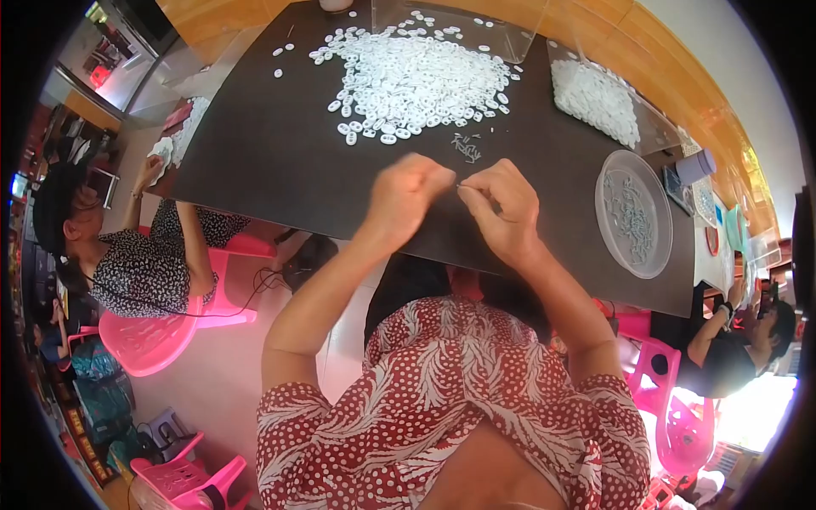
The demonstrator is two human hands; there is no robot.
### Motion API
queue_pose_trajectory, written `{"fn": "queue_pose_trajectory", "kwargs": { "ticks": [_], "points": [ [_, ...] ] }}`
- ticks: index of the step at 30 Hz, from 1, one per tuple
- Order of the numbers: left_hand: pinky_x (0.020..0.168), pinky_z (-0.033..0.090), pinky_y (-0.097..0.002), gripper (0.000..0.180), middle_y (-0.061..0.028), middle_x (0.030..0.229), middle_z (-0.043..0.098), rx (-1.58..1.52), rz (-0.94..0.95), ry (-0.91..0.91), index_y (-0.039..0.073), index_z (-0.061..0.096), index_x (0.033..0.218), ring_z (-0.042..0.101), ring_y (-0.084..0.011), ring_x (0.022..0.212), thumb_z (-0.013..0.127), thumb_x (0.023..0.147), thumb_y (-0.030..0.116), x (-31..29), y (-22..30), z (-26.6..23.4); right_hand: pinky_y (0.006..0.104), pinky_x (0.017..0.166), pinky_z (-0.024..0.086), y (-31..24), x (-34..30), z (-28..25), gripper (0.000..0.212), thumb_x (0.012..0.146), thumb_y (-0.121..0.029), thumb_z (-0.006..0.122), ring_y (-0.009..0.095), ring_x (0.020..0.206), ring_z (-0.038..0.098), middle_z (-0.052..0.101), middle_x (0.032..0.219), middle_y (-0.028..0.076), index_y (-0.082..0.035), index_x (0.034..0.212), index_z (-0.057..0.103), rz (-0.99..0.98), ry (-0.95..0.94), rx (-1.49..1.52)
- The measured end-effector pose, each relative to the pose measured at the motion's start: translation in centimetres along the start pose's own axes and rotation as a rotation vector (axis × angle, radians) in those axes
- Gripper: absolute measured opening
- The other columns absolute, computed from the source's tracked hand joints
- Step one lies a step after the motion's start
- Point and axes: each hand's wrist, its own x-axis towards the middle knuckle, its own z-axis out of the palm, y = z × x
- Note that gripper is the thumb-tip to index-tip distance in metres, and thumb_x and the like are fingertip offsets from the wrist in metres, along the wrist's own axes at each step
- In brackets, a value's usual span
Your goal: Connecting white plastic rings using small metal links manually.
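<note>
Thin metal pin (463,187), barely a sliver, pinched between the two hands just above the near edge of the dark table (280,161). Left hand (406,197) curled tight into a fist, knuckles up, fingertips tucked under and closed on the pin's left end as far as can be told. Right hand (503,208) bunched too, thumb and forefinger pressed together at the pin's right end, other fingers folded in. Hands almost touching, only the sliver bridging the gap. Whether anything else sits inside either fist: cannot tell.

Just beyond the knuckles, small cluster of grey metal bits (466,149) lying loose on the tabletop. Further back, big heap of white oval plastic pieces (421,81), strays scattered around its edges. Clear plastic bag (595,98) packed with more white pieces off to the right, well apart from the hands. Round clear lid or dish (633,212) to the right of the right hand, thin layer of small grey parts inside.

Red-and-white patterned top (459,399) filling the lower middle, bare forearms rising from it to the table edge. Person in a black-and-white dotted dress (140,272) seated at left on a pink plastic chair (157,336), one arm up at the table's side. Another person in dark clothing (735,348) at the far right, more pink chairs close by.
</note>
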Motion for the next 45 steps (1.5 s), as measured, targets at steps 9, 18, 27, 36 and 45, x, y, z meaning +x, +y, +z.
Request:
{"fn": "queue_pose_trajectory", "kwargs": {
  "ticks": [9,18,27,36,45],
  "points": [
    [0.059,0.046,-0.0369,0.022,-0.0077,0.074,0.050,0.783,0.425,0.129,0.006,0.063,0.082,0.052,-0.0267,0.072,0.061,0.062,-0.003,3.8,-6.4,-3.4,0.0296,0.051,0.037,0.1,-1.7,-1.3,0.010,0.069,0.004,0.067,0.017,0.057,0.046,0.054,0.064,0.005,-0.001,0.072,0.060,0.306,-0.021,0.120],
    [0.058,0.043,-0.0385,0.010,-0.0086,0.072,0.047,0.683,0.494,-0.095,0.006,0.055,0.070,0.050,-0.0268,0.072,0.062,0.065,0.000,3.1,-5.8,-3.1,0.0307,0.053,0.038,-0.2,-2.0,-2.8,0.006,0.070,0.003,0.065,0.019,0.058,0.047,0.054,0.062,0.005,-0.001,0.071,0.061,0.255,-0.048,0.121],
    [0.062,0.043,-0.0424,0.010,-0.0120,0.074,0.049,0.577,0.398,-0.274,0.004,0.054,0.075,0.053,-0.0310,0.074,0.062,0.071,0.001,3.6,-5.0,-3.0,0.0303,0.053,0.038,0.4,-2.6,-2.8,0.006,0.071,0.002,0.065,0.018,0.058,0.047,0.055,0.063,0.005,0.000,0.072,0.061,0.231,-0.069,0.136],
    [0.063,0.044,-0.0416,0.012,-0.0128,0.078,0.049,0.691,0.386,-0.359,0.003,0.052,0.079,0.053,-0.0307,0.076,0.061,0.071,0.001,2.7,-4.0,-3.2,0.0306,0.053,0.038,0.6,-2.7,-3.0,0.005,0.072,0.001,0.065,0.018,0.059,0.047,0.053,0.063,0.005,-0.001,0.073,0.061,0.317,-0.076,0.107],
    [0.061,0.044,-0.0390,0.011,-0.0112,0.076,0.049,0.720,0.412,-0.287,0.003,0.052,0.081,0.053,-0.0282,0.074,0.061,0.075,0.001,0.9,-3.0,-2.8,0.0302,0.055,0.039,0.8,-2.9,-2.3,0.005,0.072,-0.001,0.066,0.018,0.061,0.049,0.053,0.064,0.006,-0.001,0.073,0.060,0.414,-0.086,0.128]
  ]
}}
